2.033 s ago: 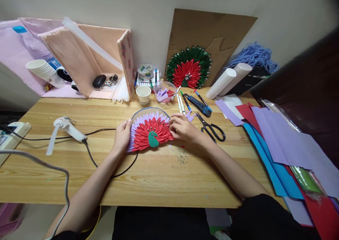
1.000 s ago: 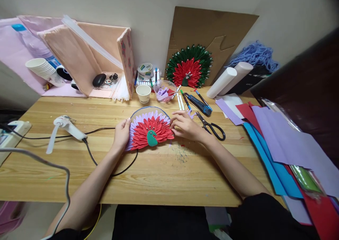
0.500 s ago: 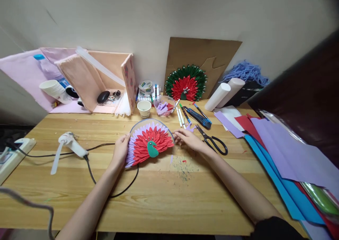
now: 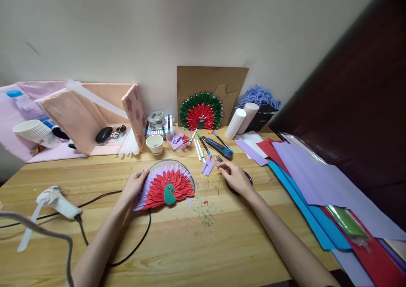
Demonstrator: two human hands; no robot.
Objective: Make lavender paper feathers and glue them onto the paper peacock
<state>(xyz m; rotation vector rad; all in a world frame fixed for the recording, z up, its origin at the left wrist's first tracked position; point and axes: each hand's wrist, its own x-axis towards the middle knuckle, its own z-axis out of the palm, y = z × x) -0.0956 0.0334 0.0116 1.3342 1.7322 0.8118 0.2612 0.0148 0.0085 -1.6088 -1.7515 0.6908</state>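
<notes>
A half-round peacock craft (image 4: 169,183) lies low over the table, with red and lilac petals, a green bird body and a clear strip with a blue outline along its top. My left hand (image 4: 135,185) grips its left edge, thumb on the front. Over the black scissors (image 4: 249,177) hovers my right hand (image 4: 236,177), its fingers loosely bent and apart; it covers most of the scissors, and contact cannot be made out. Just left of those fingertips is a lilac paper scrap (image 4: 208,165).
A white glue gun (image 4: 60,200) with a black cord lies left. Markers (image 4: 199,150), a box cutter (image 4: 218,148), a paper cup (image 4: 154,144) and a bowl of scraps (image 4: 179,140) sit behind. A green-red peacock (image 4: 203,111) leans on cardboard (image 4: 209,77). Coloured sheets (image 4: 304,173) cover the right.
My right hand has moved away from the craft's right edge, rightward over the scissors. My left hand keeps its hold. The whole view has shifted to the right and up.
</notes>
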